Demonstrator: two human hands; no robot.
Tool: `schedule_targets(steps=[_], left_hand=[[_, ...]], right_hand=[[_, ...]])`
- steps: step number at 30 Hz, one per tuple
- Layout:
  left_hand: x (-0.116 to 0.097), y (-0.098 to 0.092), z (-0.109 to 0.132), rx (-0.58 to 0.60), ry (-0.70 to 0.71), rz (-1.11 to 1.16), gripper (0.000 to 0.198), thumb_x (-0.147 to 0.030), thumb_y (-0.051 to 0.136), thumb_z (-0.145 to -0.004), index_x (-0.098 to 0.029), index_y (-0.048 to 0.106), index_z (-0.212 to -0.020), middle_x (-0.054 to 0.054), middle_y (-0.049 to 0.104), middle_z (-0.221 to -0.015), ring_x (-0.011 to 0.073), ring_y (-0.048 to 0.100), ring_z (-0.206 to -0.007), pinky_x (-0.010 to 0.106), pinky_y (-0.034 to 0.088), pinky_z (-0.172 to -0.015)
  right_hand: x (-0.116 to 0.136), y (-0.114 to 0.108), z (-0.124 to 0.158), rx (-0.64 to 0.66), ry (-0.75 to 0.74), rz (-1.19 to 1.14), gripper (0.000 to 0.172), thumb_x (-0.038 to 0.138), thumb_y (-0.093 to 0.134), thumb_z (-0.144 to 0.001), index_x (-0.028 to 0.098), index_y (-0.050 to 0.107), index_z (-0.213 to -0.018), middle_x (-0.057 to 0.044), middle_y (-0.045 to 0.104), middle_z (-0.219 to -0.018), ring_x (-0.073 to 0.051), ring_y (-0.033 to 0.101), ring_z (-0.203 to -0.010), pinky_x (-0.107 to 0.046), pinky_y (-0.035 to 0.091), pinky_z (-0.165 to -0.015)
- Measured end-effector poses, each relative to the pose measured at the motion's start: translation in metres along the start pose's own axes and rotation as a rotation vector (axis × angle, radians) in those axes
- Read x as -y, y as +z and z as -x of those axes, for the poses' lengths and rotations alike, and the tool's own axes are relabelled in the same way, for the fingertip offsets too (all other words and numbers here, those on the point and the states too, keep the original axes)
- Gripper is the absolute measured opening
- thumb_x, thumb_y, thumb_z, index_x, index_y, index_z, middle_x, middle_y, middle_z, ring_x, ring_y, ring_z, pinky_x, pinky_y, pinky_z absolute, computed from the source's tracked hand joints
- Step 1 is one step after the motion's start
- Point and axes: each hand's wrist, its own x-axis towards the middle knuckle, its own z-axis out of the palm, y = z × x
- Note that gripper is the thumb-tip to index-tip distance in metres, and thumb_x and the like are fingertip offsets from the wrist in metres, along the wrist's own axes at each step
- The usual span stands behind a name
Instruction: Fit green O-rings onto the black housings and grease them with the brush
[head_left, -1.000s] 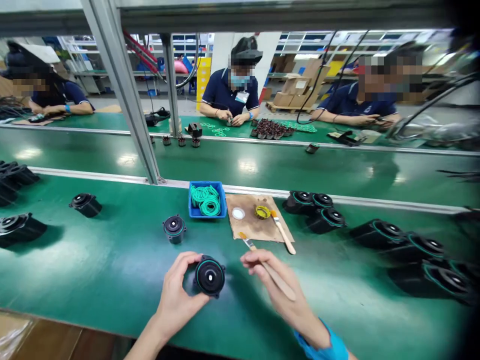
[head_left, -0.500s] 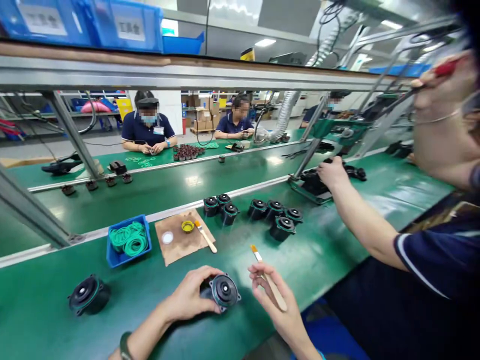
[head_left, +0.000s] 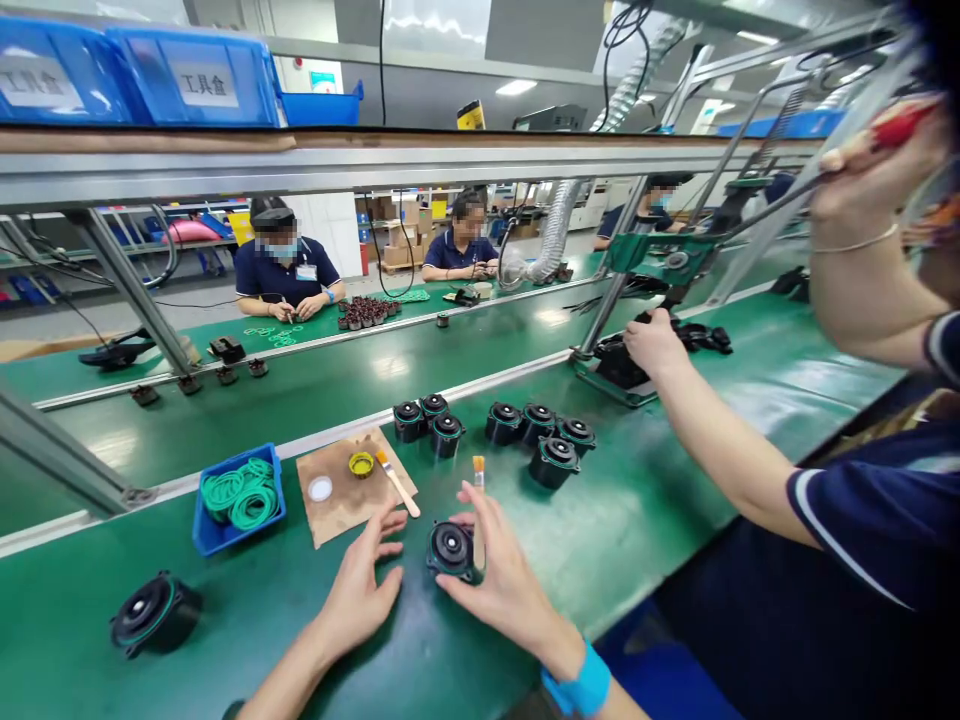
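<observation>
My left hand [head_left: 362, 577] is open and holds nothing, with its fingers apart, just left of a black round housing [head_left: 451, 546] with a dark stepped top and a small pale centre. The fingers and thumb of my right hand [head_left: 504, 572] are around that housing's right side. A small brush [head_left: 479, 468] with orange bristles is also in this hand, pointing up, most of its handle behind the fingers. At the left, another black housing [head_left: 156, 612] with a green ring stands on the bench.
A blue bin [head_left: 238, 500] holds green rubber rings. Beside it, a stained cardboard piece [head_left: 330, 470] carries a yellow cup [head_left: 361, 464], a white disc and a second brush [head_left: 399, 484]. Several black housings [head_left: 555, 460] stand behind. At right, a co-worker's arm [head_left: 720, 440] reaches to a green press [head_left: 667, 262].
My left hand has let go of the housing and drawn back left. My right hand has come across and taken hold of it, keeping the brush.
</observation>
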Motion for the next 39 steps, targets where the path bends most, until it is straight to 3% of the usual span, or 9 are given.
schedule_targets(steps=[7, 11, 15, 20, 23, 27, 30, 34, 39], left_hand=[[-0.022, -0.062, 0.053, -0.219, -0.05, -0.25, 0.061, -0.016, 0.051, -0.087, -0.031, 0.03, -0.142, 0.011, 0.06, -0.129, 0.0243, 0.062, -0.114, 0.04, 0.058, -0.088], [-0.016, -0.08, 0.082, -0.318, -0.052, -0.338, 0.054, -0.021, 0.052, -0.089, -0.03, 0.035, -0.139, 0.011, 0.063, -0.126, 0.0249, 0.066, -0.108, 0.036, 0.061, -0.082], [-0.004, -0.091, 0.107, -0.366, -0.049, -0.381, 0.053, -0.022, 0.055, -0.087, -0.029, 0.039, -0.137, 0.01, 0.065, -0.125, 0.0259, 0.069, -0.105, 0.034, 0.062, -0.08], [0.004, -0.1, 0.12, -0.351, -0.024, -0.556, 0.049, -0.021, 0.053, -0.088, -0.028, 0.043, -0.136, 0.01, 0.065, -0.126, 0.0259, 0.069, -0.106, 0.034, 0.062, -0.081], [0.006, -0.091, 0.101, -0.18, 0.038, -0.743, 0.043, -0.017, 0.051, -0.089, -0.029, 0.053, -0.13, 0.008, 0.063, -0.131, 0.0271, 0.064, -0.116, 0.041, 0.056, -0.094], [0.012, -0.071, 0.055, 0.085, 0.102, -0.838, 0.052, -0.021, 0.063, -0.085, -0.021, 0.051, -0.135, 0.014, 0.052, -0.143, 0.0317, 0.054, -0.127, 0.048, 0.046, -0.106], [0.02, -0.065, 0.036, 0.122, 0.094, -0.856, 0.055, -0.029, 0.069, -0.082, -0.014, 0.054, -0.133, 0.021, 0.054, -0.14, 0.0361, 0.053, -0.127, 0.052, 0.043, -0.107], [0.032, -0.068, 0.042, 0.089, 0.067, -0.882, 0.05, -0.031, 0.066, -0.085, -0.016, 0.055, -0.132, 0.019, 0.055, -0.139, 0.0353, 0.053, -0.127, 0.051, 0.045, -0.106], [0.037, -0.067, 0.051, 0.135, 0.08, -1.016, 0.05, -0.034, 0.061, -0.089, -0.016, 0.051, -0.134, 0.019, 0.048, -0.145, 0.0327, 0.048, -0.133, 0.049, 0.045, -0.107]], right_hand=[[-0.016, 0.026, -0.071, -0.219, -0.075, 0.363, 0.087, 0.028, 0.069, -0.077, 0.009, 0.02, -0.146, -0.022, 0.041, -0.126, -0.028, 0.059, -0.096, -0.046, 0.053, -0.089], [-0.021, 0.043, -0.108, -0.285, -0.089, 0.606, 0.085, 0.032, 0.068, -0.078, 0.002, 0.023, -0.144, -0.026, 0.044, -0.127, -0.034, 0.055, -0.103, -0.046, 0.049, -0.089], [-0.025, 0.055, -0.127, -0.309, -0.074, 0.676, 0.081, 0.032, 0.065, -0.08, -0.001, 0.026, -0.142, -0.029, 0.045, -0.128, -0.038, 0.048, -0.112, -0.049, 0.042, -0.09], [-0.025, 0.057, -0.134, -0.304, -0.061, 0.729, 0.077, 0.035, 0.062, -0.085, -0.004, 0.028, -0.142, -0.031, 0.048, -0.127, -0.038, 0.049, -0.111, -0.051, 0.035, -0.092], [-0.015, 0.053, -0.133, -0.311, -0.075, 0.601, 0.075, 0.041, 0.058, -0.088, -0.003, 0.029, -0.142, -0.032, 0.044, -0.131, -0.04, 0.047, -0.115, -0.055, 0.032, -0.095], [0.01, 0.055, -0.122, -0.088, -0.189, 0.278, 0.036, 0.031, 0.036, -0.099, 0.011, 0.051, -0.125, -0.018, 0.059, -0.114, -0.027, 0.058, -0.104, -0.04, 0.044, -0.089], [0.023, 0.068, -0.107, 0.13, -0.262, 0.245, 0.027, 0.019, 0.035, -0.097, 0.018, 0.061, -0.104, -0.007, 0.067, -0.095, -0.019, 0.065, -0.086, -0.029, 0.05, -0.078], [0.026, 0.096, -0.091, 0.293, -0.272, 0.295, 0.02, 0.012, 0.041, -0.093, 0.019, 0.058, -0.102, -0.004, 0.069, -0.086, -0.019, 0.066, -0.08, -0.028, 0.05, -0.073], [0.029, 0.124, -0.094, 0.375, -0.213, 0.456, 0.024, 0.018, 0.046, -0.094, 0.016, 0.051, -0.117, -0.007, 0.071, -0.088, -0.023, 0.069, -0.083, -0.031, 0.05, -0.075]])
